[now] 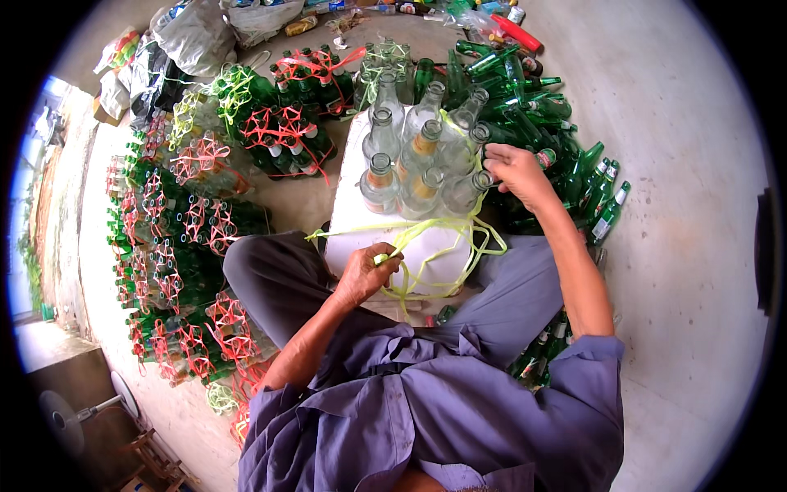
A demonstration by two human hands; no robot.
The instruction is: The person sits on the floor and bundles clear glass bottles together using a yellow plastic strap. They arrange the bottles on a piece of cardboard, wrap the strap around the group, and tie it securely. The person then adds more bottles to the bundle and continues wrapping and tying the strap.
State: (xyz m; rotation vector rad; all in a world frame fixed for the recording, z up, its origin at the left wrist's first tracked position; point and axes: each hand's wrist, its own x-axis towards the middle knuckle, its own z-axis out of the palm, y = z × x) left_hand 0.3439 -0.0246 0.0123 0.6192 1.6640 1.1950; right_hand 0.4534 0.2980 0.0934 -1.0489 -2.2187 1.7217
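Several clear glass bottles (pixel 419 147) stand upright in a tight group on a white board (pixel 350 184) in front of me; a few have orange and yellow labels. A yellow-green plastic strap (pixel 430 230) runs along the group's right side and front, with loose loops trailing over the board's near end. My left hand (pixel 367 273) grips this strap between thumb and fingers, near the front of the board. At the right side of the group, my right hand (pixel 519 175) has its fingers apart, close to the bottle necks, with nothing visible in it.
Loose green glass bottles (pixel 522 117) lie heaped on the right. Bottle bundles tied with red strap (pixel 286 132) stand at the left and back. White plastic sacks (pixel 195 37) sit at the far left. A pedestal fan (pixel 64 418) is at lower left; bare concrete floor (pixel 676 215) extends right.
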